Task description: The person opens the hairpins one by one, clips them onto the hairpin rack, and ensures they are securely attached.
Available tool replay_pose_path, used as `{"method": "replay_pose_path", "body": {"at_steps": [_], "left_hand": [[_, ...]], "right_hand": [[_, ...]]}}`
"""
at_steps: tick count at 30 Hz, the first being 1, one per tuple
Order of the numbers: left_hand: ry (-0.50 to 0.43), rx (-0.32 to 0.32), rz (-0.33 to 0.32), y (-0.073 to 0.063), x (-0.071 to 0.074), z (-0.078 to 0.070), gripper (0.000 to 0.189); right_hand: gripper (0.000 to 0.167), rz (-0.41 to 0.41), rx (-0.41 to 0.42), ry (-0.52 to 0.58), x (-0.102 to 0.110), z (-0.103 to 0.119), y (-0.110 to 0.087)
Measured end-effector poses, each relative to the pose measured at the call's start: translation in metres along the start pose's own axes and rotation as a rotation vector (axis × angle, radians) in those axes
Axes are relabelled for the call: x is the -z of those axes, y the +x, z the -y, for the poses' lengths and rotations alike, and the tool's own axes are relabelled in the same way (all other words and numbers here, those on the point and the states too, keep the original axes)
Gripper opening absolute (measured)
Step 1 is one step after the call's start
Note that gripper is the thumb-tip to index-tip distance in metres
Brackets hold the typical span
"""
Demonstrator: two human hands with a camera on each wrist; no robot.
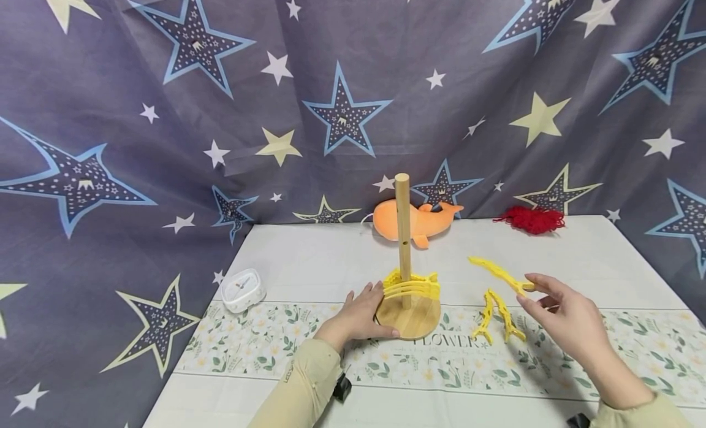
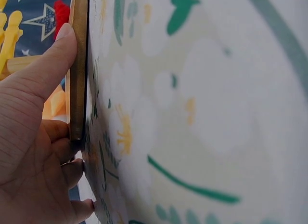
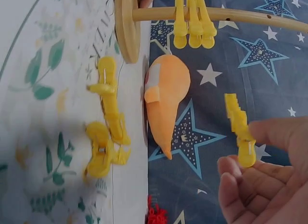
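A wooden stand [image 1: 404,232] with an upright post and a round base [image 1: 415,325] is on the table. My left hand [image 1: 357,316] holds the base at its left side, thumb near the front edge; in the left wrist view the thumb lies along the base's rim [image 2: 78,84]. Several yellow plastic clips [image 1: 419,288] sit about the lower post. Right of the stand, my right hand [image 1: 575,322] pinches another long yellow clip [image 1: 499,270] by one end, above the table. In the right wrist view a spring shows near its pinched end. More yellow clips [image 1: 505,317] lie on the table below that hand.
An orange plush whale [image 1: 388,219] lies behind the stand, and a red yarn bundle [image 1: 532,220] at the back right. A white clock [image 1: 242,291] stands on the left. A star-patterned curtain [image 1: 342,35] hangs behind the table.
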State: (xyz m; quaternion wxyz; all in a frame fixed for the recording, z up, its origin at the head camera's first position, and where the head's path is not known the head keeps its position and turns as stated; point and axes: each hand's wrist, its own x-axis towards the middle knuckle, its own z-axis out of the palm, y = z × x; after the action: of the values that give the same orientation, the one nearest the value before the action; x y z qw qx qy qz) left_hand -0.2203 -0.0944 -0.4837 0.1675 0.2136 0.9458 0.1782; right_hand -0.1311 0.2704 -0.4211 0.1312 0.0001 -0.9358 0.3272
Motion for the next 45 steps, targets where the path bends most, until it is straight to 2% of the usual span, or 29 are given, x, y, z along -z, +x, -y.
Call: {"method": "replay_pose_path", "body": {"at_steps": [8, 15, 22, 27, 35, 40, 45], "left_hand": [[0.004, -0.001, -0.002, 0.0, -0.001, 0.0, 0.113], [0.011, 0.0, 0.0, 0.001, -0.001, 0.001, 0.113], [0.007, 0.001, -0.001, 0.001, -0.001, 0.0, 0.113], [0.009, 0.0, -0.002, 0.001, -0.001, 0.0, 0.113], [0.002, -0.011, -0.005, 0.0, 0.0, 0.0, 0.112], [0.003, -0.006, -0.004, 0.001, -0.001, 0.001, 0.113], [0.004, -0.007, -0.006, 0.001, -0.002, 0.002, 0.113]], "right_hand": [[0.046, -0.019, 0.022, 0.157, -0.004, 0.009, 0.004], [0.037, -0.049, 0.12, 0.252, -0.011, 0.018, 0.006], [0.037, -0.085, 0.237, 0.187, -0.02, 0.026, 0.008], [0.034, -0.09, 0.246, 0.124, -0.026, 0.035, 0.009], [0.029, -0.155, 0.293, 0.114, -0.041, 0.046, 0.013], [0.026, -0.161, 0.283, 0.109, -0.049, 0.054, 0.018], [0.025, -0.12, 0.238, 0.116, -0.056, 0.06, 0.023]]}}
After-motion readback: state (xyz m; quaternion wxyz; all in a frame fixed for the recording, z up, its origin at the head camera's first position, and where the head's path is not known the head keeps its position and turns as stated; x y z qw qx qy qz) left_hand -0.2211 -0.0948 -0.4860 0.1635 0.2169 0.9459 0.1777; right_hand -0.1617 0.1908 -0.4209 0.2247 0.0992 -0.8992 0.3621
